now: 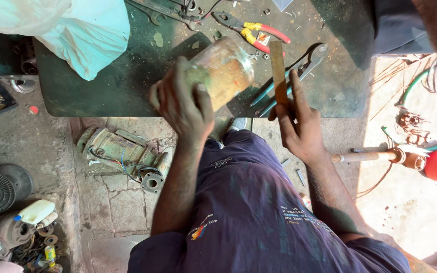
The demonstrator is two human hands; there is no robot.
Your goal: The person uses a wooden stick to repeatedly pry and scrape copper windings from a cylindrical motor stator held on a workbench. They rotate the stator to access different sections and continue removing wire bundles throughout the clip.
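The left hand (pixel 183 103) wraps closed around a rusty cylindrical motor part (pixel 222 71), holding it at the near edge of the dark green workbench (pixel 127 76). The right hand (pixel 299 124) pinches a flat brownish strip (pixel 279 76) upright just beside it. Behind lie blue-handled cutters (pixel 292 73) and red-handled pliers (pixel 254 30); an old motor (pixel 122 151) rests on the floor.
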